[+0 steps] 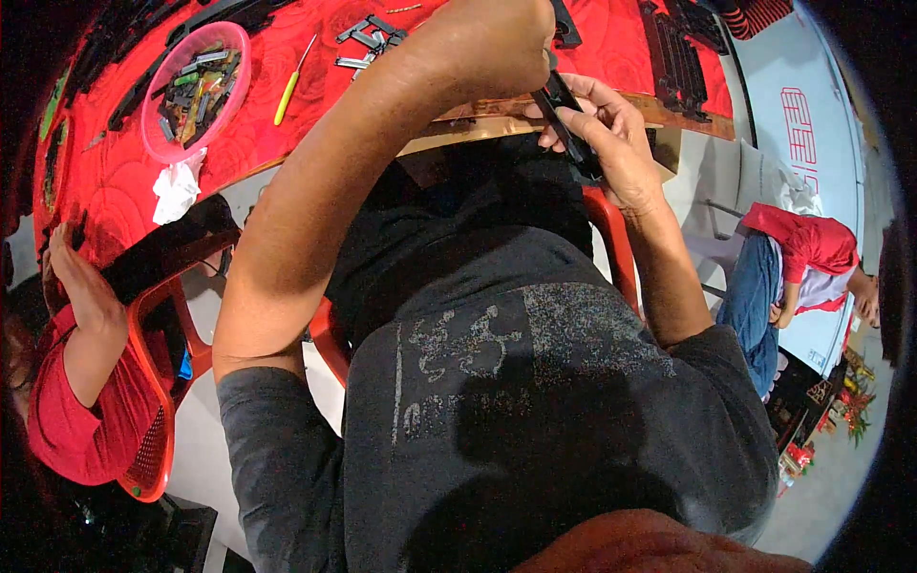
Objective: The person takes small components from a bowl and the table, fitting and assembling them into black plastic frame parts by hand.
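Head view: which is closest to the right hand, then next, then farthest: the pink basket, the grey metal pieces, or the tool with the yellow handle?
1. Grey metal pieces: left of the right hand.
2. Yellow-handled tool: farther left.
3. Pink basket: farthest left of the three.

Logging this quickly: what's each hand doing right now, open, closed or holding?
Left hand: curled beside the black strip; whether it grips cannot be told.
Right hand: closed, holding the black strip.

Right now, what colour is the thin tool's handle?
The tool's handle is yellow; head view.
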The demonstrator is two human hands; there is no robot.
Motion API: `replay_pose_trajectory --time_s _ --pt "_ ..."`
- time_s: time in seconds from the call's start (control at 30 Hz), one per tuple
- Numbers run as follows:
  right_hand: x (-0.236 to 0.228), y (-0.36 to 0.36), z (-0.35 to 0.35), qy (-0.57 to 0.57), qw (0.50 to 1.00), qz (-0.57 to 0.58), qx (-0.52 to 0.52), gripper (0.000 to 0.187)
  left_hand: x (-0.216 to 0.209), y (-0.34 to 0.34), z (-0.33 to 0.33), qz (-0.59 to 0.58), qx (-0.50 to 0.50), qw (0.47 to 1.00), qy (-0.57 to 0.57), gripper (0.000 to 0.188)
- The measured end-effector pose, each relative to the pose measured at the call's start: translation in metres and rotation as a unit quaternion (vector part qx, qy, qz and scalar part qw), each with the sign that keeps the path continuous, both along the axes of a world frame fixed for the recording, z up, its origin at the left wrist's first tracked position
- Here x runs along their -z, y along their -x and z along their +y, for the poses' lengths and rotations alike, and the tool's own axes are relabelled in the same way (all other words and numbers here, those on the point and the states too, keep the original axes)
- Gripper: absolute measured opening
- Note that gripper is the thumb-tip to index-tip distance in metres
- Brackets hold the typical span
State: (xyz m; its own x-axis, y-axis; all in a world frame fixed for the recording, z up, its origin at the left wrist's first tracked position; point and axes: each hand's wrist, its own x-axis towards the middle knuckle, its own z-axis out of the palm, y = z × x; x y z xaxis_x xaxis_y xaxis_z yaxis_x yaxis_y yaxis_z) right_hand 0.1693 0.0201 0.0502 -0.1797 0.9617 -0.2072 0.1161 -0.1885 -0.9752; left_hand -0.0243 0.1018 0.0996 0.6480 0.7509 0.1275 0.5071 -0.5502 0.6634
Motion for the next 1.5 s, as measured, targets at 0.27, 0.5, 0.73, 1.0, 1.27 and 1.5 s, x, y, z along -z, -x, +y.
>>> replay_pose_trajectory --time_s 0.27,0.5,0.73,1.0,1.27,1.5 --pt "0.000 0.001 0.001 -0.002 1.000 0.015 0.005 0.033 -0.003 -0.003 -0.005 0.017 -0.039 0.998 0.039 0.016" --pt "0.000 0.003 -0.002 -0.009 1.000 -0.008 0.017 0.031 -0.011 -0.011 -0.011 0.055 -0.090 0.994 0.034 0.014" --pt "-0.001 0.007 -0.004 -0.005 0.999 -0.011 0.031 0.029 0.001 -0.010 -0.012 0.016 -0.069 0.997 -0.030 0.015" --pt "-0.004 0.010 -0.003 -0.001 0.999 -0.031 0.044 0.024 0.017 -0.011 -0.015 -0.039 -0.081 0.989 -0.114 0.013" --pt "-0.004 0.012 -0.002 -0.025 0.998 -0.036 0.051 0.021 0.022 -0.011 -0.023 -0.069 -0.118 0.983 -0.121 0.012" --pt "-0.008 0.012 -0.003 -0.018 0.999 -0.019 0.047 0.022 0.015 -0.011 -0.031 -0.132 -0.102 0.977 -0.130 0.005"
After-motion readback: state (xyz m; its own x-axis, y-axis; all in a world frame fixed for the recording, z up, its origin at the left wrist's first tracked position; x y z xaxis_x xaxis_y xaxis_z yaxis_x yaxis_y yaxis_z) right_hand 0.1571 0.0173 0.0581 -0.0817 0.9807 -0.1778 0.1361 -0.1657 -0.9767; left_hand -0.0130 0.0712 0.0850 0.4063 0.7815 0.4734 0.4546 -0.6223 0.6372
